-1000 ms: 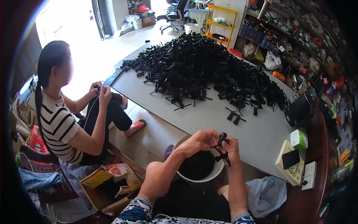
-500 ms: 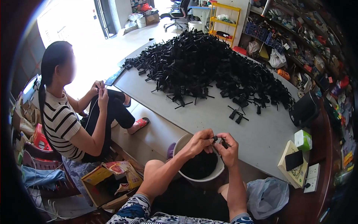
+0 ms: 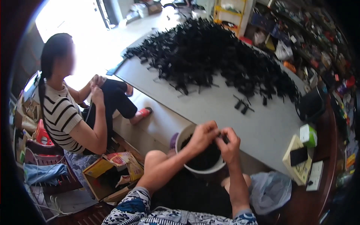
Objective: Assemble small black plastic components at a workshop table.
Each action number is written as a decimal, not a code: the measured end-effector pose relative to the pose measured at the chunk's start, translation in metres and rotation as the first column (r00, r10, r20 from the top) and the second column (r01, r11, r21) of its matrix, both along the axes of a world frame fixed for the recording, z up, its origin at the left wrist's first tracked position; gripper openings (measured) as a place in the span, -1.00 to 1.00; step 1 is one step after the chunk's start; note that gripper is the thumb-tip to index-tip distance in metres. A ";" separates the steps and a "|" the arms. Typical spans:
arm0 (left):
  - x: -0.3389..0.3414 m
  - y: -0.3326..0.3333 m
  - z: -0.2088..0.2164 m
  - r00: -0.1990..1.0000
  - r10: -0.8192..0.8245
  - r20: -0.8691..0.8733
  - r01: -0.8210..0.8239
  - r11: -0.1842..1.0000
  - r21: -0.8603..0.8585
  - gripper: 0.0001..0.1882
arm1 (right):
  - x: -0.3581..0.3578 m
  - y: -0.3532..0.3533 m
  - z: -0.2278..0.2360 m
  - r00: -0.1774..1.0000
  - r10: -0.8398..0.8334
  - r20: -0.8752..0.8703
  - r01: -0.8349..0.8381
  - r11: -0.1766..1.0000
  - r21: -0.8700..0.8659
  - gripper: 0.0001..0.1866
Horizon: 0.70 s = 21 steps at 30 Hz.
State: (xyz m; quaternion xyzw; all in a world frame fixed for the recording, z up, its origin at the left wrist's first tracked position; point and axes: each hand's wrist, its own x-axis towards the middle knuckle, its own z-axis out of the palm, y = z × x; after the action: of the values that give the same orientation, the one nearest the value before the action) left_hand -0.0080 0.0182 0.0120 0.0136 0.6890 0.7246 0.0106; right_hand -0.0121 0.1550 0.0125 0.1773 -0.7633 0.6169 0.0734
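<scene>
Above a white bucket (image 3: 203, 171) at my lap, my two hands meet with fingers pinched closed. My right hand (image 3: 229, 146) grips a small black plastic part (image 3: 225, 138), its dark body showing between thumb and fingers. My left hand (image 3: 204, 135) pinches at the same part from the left; motion blur and the fingers hide the exact contact. Inside the bucket lies a mass of black parts (image 3: 204, 159). On the grey table (image 3: 213, 108) a large pile of similar black parts (image 3: 198, 52) spreads out, and a few pieces (image 3: 242, 105) lie at its near side.
At the left a seated person (image 3: 63, 112) works with both hands raised. Beside my left leg stands an open carton (image 3: 95, 187). A plastic bag (image 3: 270, 193) hangs at my right. A phone (image 3: 299, 157), a tissue pack (image 3: 308, 135) and a black bin (image 3: 313, 105) line the table's right side.
My view has tilted a little, so the table and pile sit higher in the picture. My hands have drawn closer together over the bucket, still pinching. The other person's hands have lowered slightly.
</scene>
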 end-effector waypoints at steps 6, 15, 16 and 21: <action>0.000 -0.024 0.009 0.982 -0.103 0.159 0.158 0.906 -0.393 -0.91 | -0.021 0.008 0.005 0.939 0.120 0.323 0.042 0.890 -0.453 -0.91; 0.009 -0.002 -0.003 0.957 -0.261 0.126 0.289 0.898 -0.332 -0.69 | -0.023 0.015 -0.018 0.966 0.025 0.256 0.160 0.720 -0.675 -0.90; 0.013 0.004 -0.004 0.927 -0.294 0.231 0.329 0.935 -0.132 -0.59 | -0.021 0.010 -0.019 0.968 -0.009 0.250 0.186 0.693 -0.696 -0.90; 0.020 0.024 -0.003 0.977 -0.108 -0.183 0.008 0.879 -0.477 -0.47 | -0.016 0.003 -0.020 0.957 0.065 0.283 0.205 0.539 -0.817 -0.90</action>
State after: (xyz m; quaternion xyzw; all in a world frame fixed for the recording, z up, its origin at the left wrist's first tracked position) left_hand 0.0125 0.0419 0.0091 0.1057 0.8416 0.5285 -0.0354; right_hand -0.0282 0.1576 -0.0075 0.0005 -0.3834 0.9212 0.0656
